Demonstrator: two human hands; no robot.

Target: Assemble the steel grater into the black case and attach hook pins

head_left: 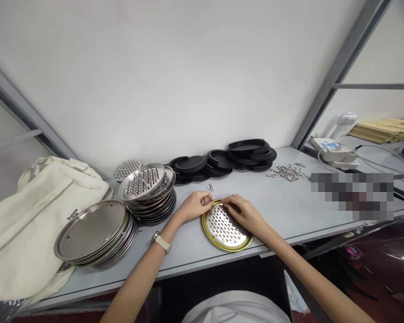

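Observation:
A round perforated metal grater disc with a gold rim [226, 229] lies flat on the grey table [289, 211] in front of me. My left hand [195, 204] pinches at the disc's far rim, fingers closed on something too small to make out. My right hand [243, 211] rests on the disc's far right edge, its fingers also pinched together close to the left hand's. A cream-strapped watch [161, 242] sits on my left wrist.
A stack of perforated metal discs [148, 190] and a stack of plain metal plates [94, 235] stand to the left. Black round lids [222, 161] lie at the back. A pile of small metal clips [287, 172] lies right of them. A cream cloth bag [30, 215] lies far left.

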